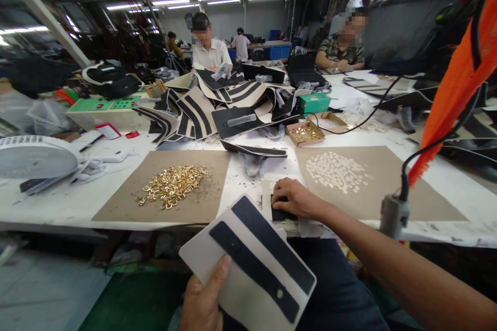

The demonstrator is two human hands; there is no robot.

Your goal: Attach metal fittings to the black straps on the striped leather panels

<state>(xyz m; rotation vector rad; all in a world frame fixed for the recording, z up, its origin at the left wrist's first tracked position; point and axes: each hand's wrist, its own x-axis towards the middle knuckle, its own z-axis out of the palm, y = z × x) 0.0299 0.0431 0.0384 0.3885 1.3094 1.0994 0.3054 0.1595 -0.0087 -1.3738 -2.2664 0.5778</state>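
Observation:
My left hand [205, 295] grips a beige panel [248, 289] by its lower left edge, thumb on top. Two black strips run across the panel, and a small round metal piece shows on the nearer strip. My right hand [293, 197] rests at the table's front edge, fingers curled down over a small black pad [283, 214]. Whatever its fingertips pinch is hidden. Left of it lies a heap of gold metal rings [173, 186] on a brown sheet [120, 201]. Small clear discs [336, 169] are spread on the right brown sheet [411, 186].
Striped panels [198, 108] are piled at the back middle. Open boxes [305, 133] of small gold parts stand near a green box [313, 103]. An orange cloth [450, 88] and a cable hang at right. A white fan [37, 158] is at left. Co-workers sit across the table.

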